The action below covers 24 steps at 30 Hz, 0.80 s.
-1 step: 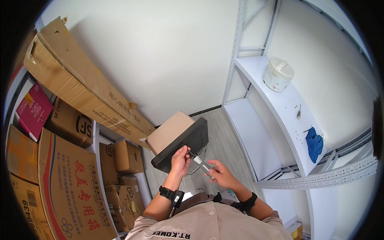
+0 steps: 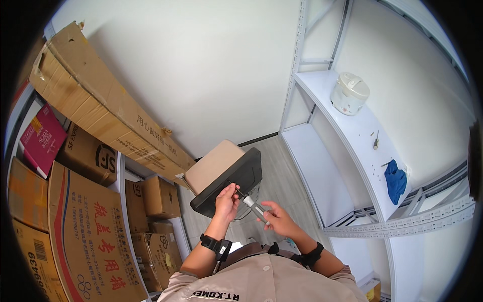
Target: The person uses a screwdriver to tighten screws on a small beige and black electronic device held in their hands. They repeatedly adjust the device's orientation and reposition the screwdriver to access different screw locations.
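In front of me a black panel [image 2: 247, 170] stands tilted against a beige cushion-like or box-like body [image 2: 214, 161]. A screwdriver [image 2: 257, 212] with a grey and light-coloured handle points at the panel's lower middle. My right hand [image 2: 277, 219] is closed around the rear end of its handle. At the other end, my left hand [image 2: 227, 202] pinches the dark shaft close to the panel's surface. Where the tip meets the panel, my fingers hide it. A thin dark cord [image 2: 245, 217] loops below the panel, by my left hand.
Cardboard boxes [image 2: 90, 226] fill the shelving on the left, and a long carton [image 2: 115, 105] leans against the wall. On the right shelf [image 2: 322, 85] are a rice cooker [image 2: 349, 94], a small screwdriver [image 2: 376, 142], tiny loose pieces and a blue cloth or glove [image 2: 395, 182].
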Tool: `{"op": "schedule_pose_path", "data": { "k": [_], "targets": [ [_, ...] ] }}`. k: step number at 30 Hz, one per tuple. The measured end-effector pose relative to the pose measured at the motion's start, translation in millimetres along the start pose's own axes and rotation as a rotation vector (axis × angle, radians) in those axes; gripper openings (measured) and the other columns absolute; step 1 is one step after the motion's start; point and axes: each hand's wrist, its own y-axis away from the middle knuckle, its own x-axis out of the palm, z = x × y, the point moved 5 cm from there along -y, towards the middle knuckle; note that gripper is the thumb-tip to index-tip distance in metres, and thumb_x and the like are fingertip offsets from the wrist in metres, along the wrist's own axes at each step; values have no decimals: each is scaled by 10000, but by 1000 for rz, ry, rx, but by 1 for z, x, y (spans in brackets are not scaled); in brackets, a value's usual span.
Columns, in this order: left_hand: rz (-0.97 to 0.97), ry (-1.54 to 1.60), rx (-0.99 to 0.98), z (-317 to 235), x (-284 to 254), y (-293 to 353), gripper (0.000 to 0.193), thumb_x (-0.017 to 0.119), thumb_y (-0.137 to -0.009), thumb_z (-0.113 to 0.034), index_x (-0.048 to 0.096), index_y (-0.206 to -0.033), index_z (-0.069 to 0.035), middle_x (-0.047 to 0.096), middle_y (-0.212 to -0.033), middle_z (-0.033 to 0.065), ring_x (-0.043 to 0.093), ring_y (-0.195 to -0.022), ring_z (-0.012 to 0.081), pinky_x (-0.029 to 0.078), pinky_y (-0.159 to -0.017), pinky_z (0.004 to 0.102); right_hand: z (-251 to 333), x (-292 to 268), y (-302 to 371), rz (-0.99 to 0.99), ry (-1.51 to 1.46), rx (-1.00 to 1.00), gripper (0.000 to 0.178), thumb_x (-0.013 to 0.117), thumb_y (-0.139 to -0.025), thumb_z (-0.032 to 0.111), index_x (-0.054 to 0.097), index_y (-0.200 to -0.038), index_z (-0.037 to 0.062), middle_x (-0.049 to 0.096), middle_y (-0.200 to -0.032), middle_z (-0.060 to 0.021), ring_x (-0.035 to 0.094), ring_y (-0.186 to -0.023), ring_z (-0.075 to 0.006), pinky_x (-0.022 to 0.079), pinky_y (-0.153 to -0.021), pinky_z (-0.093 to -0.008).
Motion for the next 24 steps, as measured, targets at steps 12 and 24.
{"op": "schedule_pose_path", "data": {
  "k": [12,24],
  "targets": [
    [28,-19,-17,-5,6,5,175,576,-958,-227,617,-1050,-84,659,-916,1,502,-624,53,380,-505,190,8,2,1,-57,295,-112,478,606,-908,194,440,-1334,53,643,-941,-73,546,-612,-122,457,-573,-268],
    [-44,-25,-36,-4,10,4,222,661,-906,-299,582,-801,-119,519,-689,-63,448,-560,25,314,-464,183,7,2,-1,-32,-52,31,477,526,-959,162,334,-1375,29,650,-939,-110,563,-629,-113,472,-615,-256]
  ]
}}
